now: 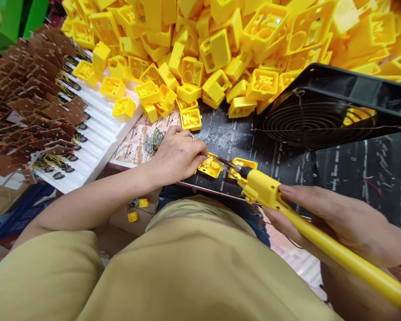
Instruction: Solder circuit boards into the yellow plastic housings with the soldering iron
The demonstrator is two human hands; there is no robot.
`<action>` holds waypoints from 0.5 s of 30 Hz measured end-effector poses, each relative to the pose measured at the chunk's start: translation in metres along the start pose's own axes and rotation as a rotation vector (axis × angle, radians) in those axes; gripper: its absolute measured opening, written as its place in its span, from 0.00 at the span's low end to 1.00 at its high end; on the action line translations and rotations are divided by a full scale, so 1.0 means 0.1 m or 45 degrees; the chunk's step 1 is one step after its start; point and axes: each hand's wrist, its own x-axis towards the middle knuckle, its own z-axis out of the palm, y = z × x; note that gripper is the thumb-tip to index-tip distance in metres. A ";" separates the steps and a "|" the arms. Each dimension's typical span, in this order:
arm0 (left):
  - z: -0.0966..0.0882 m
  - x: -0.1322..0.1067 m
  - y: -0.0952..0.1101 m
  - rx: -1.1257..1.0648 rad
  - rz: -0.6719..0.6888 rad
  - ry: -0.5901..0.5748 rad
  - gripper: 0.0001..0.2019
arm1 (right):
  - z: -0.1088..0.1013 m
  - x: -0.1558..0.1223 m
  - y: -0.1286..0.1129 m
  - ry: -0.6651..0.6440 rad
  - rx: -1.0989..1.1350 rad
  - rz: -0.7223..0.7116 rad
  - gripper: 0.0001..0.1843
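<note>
My right hand (347,223) grips a yellow soldering iron (314,227) with a dark tip that points left. The tip reaches over a small open yellow plastic case (211,167) lying on the black bench surface. My left hand (182,154), with a ring on one finger, rests at the left edge of this case. Its fingers are closed against the case, and the fingertips are partly hidden. Another open yellow case (242,166) sits just to the right, partly behind the iron. A further yellow case (191,119) stands beyond my left hand.
Many yellow cases (215,49) are heaped across the back. A black fan (314,111) stands at the right. On the left, brown circuit boards (36,102) with wired parts lie on white foam (103,129). A small wired piece (153,141) lies beside my left hand.
</note>
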 end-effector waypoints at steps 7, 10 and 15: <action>0.01 0.03 0.02 0.060 -0.005 -0.031 0.11 | 0.00 0.14 -0.10 -0.001 0.093 -0.079 0.05; 0.02 0.04 0.02 0.104 0.016 -0.036 0.11 | -0.02 0.16 -0.11 -0.011 0.148 -0.075 0.04; 0.01 0.05 0.02 0.102 0.051 -0.054 0.11 | 0.00 0.22 -0.14 -0.074 0.124 -0.136 0.10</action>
